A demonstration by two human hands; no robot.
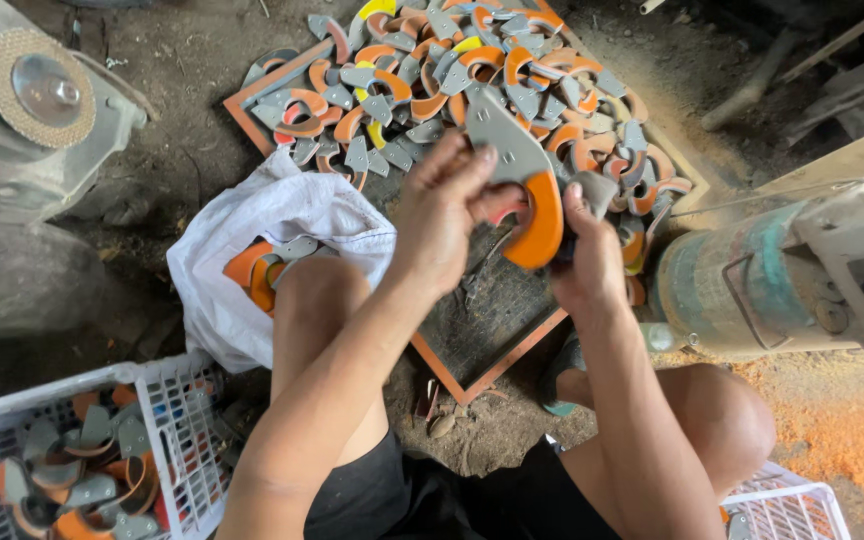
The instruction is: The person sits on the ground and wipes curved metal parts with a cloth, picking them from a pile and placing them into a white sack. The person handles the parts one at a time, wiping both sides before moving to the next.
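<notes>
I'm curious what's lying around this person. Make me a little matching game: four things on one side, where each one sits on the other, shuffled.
Things:
1. white cloth sack
2. white plastic crate
3. round grinding disc
4. grey and orange piece

Places:
A. top left corner, on a machine
B. held between the left hand and right hand
C. bottom left corner, with pieces inside
D. on the ground beside the person's left knee, open, with orange pieces showing

Pairs: 1-D, 2-C, 3-A, 4-B
</notes>
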